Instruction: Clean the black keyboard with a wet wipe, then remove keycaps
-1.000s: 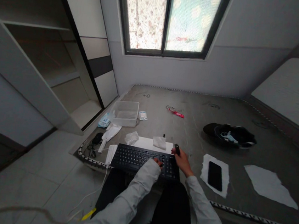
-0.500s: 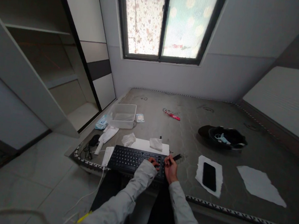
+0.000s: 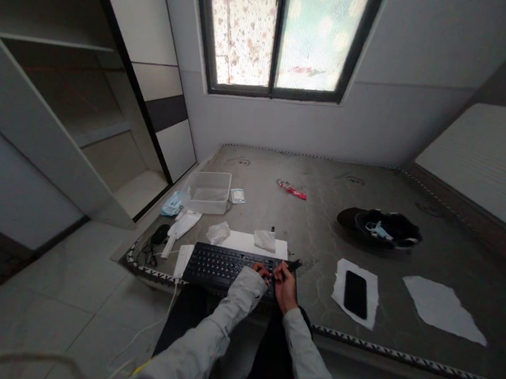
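A black keyboard (image 3: pixel 220 264) lies along the front edge of the grey mattress-like surface, just above my legs. My left hand (image 3: pixel 262 272) rests on its right part, fingers bent and somewhat apart over the keys; nothing can be made out in them. Close beside it, my right hand (image 3: pixel 284 286) is closed around a slim black pen-like tool (image 3: pixel 294 265), whose thick end points up and to the right. The tool's lower end is hidden by the fingers, near the keyboard's right end. Behind the keyboard lies a white board (image 3: pixel 243 241) with crumpled white tissues (image 3: pixel 264 240).
Left stand a clear plastic bin (image 3: pixel 207 194), a white keyboard (image 3: pixel 183 260), a black mouse (image 3: pixel 160 234) and a blue packet (image 3: pixel 172 204). Right lie a phone (image 3: pixel 356 294) on white paper, another paper sheet (image 3: pixel 443 309) and a black cap (image 3: pixel 380 228). A red strip (image 3: pixel 293 191) lies farther back.
My right hand has shifted slightly left, nearer my left hand, and the black tool has moved with it, tilting more upright. My left hand's fingers are slightly more curled.
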{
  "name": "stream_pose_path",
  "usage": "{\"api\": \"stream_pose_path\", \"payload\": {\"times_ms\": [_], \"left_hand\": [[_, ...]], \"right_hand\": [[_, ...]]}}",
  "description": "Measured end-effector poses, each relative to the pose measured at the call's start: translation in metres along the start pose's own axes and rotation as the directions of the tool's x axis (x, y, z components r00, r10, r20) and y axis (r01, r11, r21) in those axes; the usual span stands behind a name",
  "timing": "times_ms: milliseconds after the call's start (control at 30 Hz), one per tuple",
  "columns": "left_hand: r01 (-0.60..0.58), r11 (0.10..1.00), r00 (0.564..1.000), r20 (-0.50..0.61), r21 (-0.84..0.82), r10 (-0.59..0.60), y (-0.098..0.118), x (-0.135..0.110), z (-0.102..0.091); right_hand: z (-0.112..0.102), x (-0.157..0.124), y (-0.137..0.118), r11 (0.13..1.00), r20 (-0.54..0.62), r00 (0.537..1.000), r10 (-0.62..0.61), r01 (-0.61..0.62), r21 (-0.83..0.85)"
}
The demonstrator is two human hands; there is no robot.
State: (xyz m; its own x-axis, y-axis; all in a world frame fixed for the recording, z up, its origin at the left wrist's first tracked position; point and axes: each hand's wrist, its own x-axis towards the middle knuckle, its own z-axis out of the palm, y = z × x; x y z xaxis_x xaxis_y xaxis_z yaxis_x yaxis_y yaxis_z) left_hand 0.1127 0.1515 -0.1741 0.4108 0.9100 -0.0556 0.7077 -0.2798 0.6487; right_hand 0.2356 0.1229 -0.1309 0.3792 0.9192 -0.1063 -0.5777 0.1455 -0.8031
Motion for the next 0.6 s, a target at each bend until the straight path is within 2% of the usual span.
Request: {"api": "stream_pose_path", "payload": {"times_ms": [267, 600], "left_hand": [[0.008, 1.000, 1.000, 0.026, -0.013, -0.008, 0.003, 0.004, -0.003], [0.050, 0.996, 0.998, 0.031, -0.072, -0.047, 0.001, 0.010, 0.000]], "right_hand": [[0.006, 0.006, 0.006, 1.000, -0.041, 0.999, -0.019, 0.019, -0.019], [0.010, 0.011, 0.008, 0.998, -0.035, 0.999, 0.002, -0.004, -0.062]]}}
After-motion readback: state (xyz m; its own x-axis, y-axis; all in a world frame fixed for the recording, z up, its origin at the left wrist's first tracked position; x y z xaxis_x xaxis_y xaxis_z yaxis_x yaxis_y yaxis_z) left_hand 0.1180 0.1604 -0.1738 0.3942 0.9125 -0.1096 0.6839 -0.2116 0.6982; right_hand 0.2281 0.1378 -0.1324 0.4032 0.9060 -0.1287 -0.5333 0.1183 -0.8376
